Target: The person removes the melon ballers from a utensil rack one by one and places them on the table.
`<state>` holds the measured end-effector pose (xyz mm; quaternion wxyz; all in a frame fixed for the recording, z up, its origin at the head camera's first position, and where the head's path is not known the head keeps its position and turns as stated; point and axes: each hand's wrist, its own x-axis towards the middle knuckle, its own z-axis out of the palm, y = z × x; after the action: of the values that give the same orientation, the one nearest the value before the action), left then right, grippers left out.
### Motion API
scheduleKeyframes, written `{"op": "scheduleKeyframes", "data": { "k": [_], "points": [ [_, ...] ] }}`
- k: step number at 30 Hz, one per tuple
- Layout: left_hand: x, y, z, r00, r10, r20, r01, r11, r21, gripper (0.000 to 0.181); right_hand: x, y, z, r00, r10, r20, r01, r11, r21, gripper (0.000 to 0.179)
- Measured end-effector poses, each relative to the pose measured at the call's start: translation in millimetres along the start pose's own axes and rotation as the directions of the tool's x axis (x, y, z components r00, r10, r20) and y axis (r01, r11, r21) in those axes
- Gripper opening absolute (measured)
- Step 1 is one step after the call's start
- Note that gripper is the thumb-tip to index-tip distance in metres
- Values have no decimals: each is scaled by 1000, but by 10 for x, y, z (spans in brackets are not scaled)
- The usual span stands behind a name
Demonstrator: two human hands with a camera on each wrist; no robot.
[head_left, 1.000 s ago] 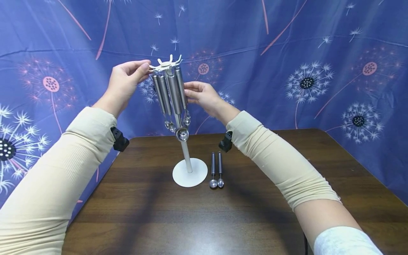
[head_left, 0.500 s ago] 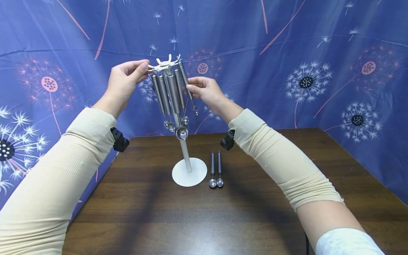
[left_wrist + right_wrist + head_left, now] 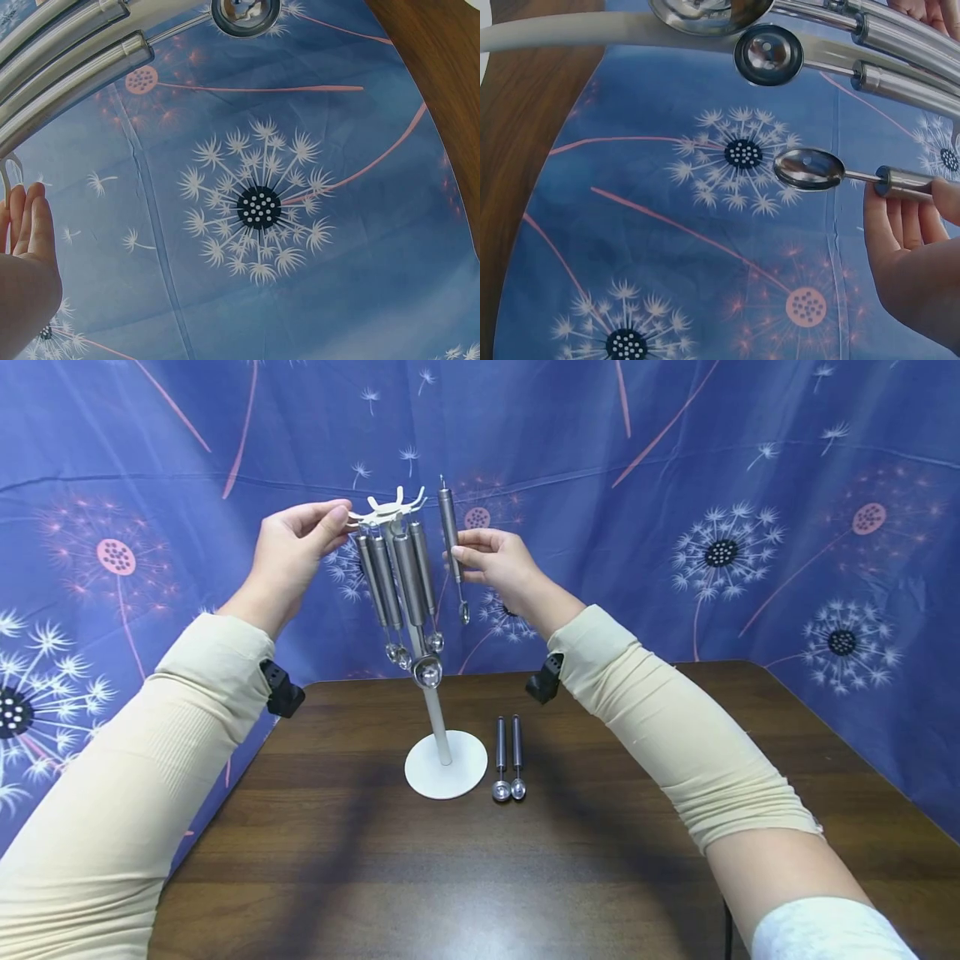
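Observation:
A white stand with a ring of hooks [image 3: 388,513] rises from a round base on the table. My left hand [image 3: 296,547] pinches one hook at its left side. Several steel-handled scoops [image 3: 407,578] hang from the hooks, bowls down. To the right of the stand, my right hand [image 3: 501,567] holds a melon baller [image 3: 448,522] by its handle, bowl down and apart from the hooks. Its oval bowl [image 3: 808,169], with a small hole, shows in the right wrist view. In the left wrist view, my left fingers [image 3: 41,229] are at the edge, below the hanging handles.
Two more steel scoops [image 3: 509,760] lie side by side on the brown wooden table [image 3: 480,877], right of the stand's round base [image 3: 446,787]. A blue dandelion-patterned cloth [image 3: 585,543] hangs behind the table.
The melon baller in my right hand has come off its hook and moved right, away from the stand, now nearly upright. My left hand keeps its place on the hook.

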<state>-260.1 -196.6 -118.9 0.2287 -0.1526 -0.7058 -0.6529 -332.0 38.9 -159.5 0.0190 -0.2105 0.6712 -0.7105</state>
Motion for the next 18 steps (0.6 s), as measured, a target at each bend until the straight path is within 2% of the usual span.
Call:
{"op": "scheduleKeyframes", "data": {
  "k": [11, 18],
  "points": [
    [0, 5, -22, 1000, 0, 3, 0, 1000, -11, 46, -44, 21, -101, 998, 34, -62, -35, 999, -10, 33],
    [-11, -6, -24, 1000, 1, -5, -1, 1000, -4, 44, -79, 98, -181, 994, 64, -86, -66, 998, -19, 19]
  ]
}}
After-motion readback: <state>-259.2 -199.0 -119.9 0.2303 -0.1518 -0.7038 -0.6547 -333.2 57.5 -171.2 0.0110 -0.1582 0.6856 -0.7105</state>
